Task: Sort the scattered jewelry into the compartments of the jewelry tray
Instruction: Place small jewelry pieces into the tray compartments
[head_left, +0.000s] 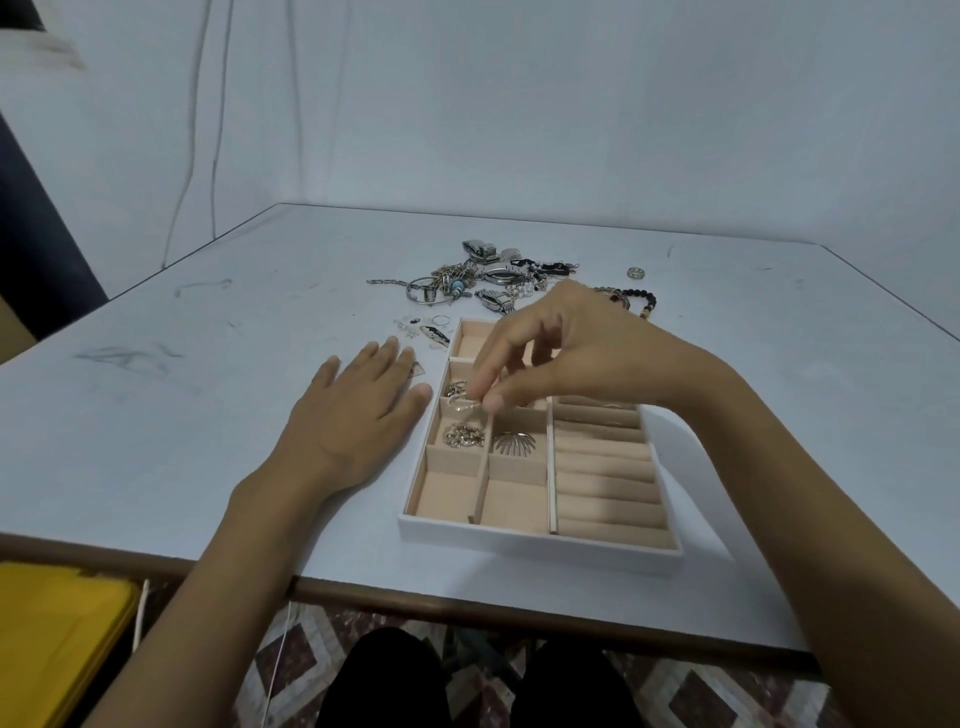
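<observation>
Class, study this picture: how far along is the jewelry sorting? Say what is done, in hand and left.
Early stage. Done: a sparkly cluster and a fan-shaped piece lie in compartments of the jewelry tray. In hand: the right hand pinches a small silver piece over a left-column compartment; the left hand rests flat on the table. Left: the tangled pile, beaded bracelet and ring beyond the tray.

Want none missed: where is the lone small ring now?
In the head view, the small ring lies alone on the table, right of the jewelry pile and beyond the black bead bracelet.
</observation>
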